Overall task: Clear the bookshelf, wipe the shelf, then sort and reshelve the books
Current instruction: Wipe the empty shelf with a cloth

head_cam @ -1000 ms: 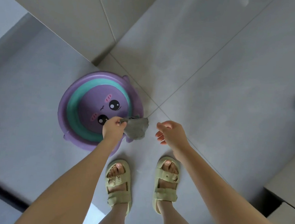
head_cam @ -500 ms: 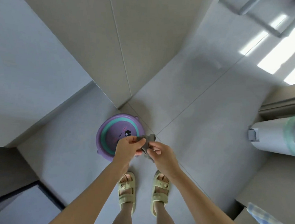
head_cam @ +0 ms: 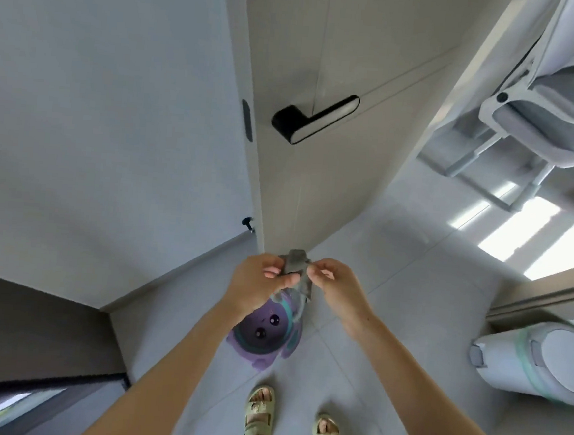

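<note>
A pale tiled floor (head_cam: 393,294) carries two green sandals (head_cam: 260,411), with a purple basin (head_cam: 262,339) just ahead of them. Above the basin, the left hand (head_cam: 256,280) and right hand (head_cam: 338,286) each pinch a grey cloth (head_cam: 297,269) between them. Beyond stands a door (head_cam: 332,193) with a black handle (head_cam: 315,118).

Both bare forearms stretched forward and angled inward, left grip (head_cam: 256,282) and right grip (head_cam: 338,286) close together, fingers curled, each pinching one side of the grey cloth (head_cam: 296,262) bunched between them.
</note>
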A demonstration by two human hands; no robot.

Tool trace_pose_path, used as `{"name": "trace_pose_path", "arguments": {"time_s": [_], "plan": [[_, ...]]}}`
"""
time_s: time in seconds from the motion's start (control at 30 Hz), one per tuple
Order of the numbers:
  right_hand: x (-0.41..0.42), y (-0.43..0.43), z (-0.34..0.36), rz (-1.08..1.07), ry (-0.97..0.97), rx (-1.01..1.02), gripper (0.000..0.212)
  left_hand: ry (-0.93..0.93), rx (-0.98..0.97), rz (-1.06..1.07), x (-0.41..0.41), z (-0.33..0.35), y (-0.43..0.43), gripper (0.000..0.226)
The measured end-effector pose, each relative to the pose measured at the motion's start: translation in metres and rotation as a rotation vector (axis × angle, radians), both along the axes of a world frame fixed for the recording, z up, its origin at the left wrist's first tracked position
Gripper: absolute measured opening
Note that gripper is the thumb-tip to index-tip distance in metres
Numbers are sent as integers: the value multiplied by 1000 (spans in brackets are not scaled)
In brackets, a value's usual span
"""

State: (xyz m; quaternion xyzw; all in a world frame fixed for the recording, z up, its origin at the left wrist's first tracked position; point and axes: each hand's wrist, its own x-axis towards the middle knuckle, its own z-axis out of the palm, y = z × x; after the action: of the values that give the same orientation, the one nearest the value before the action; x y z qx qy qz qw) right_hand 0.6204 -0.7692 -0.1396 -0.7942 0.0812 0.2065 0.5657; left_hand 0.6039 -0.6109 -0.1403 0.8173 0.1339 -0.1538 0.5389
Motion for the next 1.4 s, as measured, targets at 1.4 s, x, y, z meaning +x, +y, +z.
{"name": "trace_pose_path", "arguments": {"time_s": [1.4], "plan": [[-648,297,263,1273,-951,629,20,-365,689,1425,-813,284,136,14]]}}
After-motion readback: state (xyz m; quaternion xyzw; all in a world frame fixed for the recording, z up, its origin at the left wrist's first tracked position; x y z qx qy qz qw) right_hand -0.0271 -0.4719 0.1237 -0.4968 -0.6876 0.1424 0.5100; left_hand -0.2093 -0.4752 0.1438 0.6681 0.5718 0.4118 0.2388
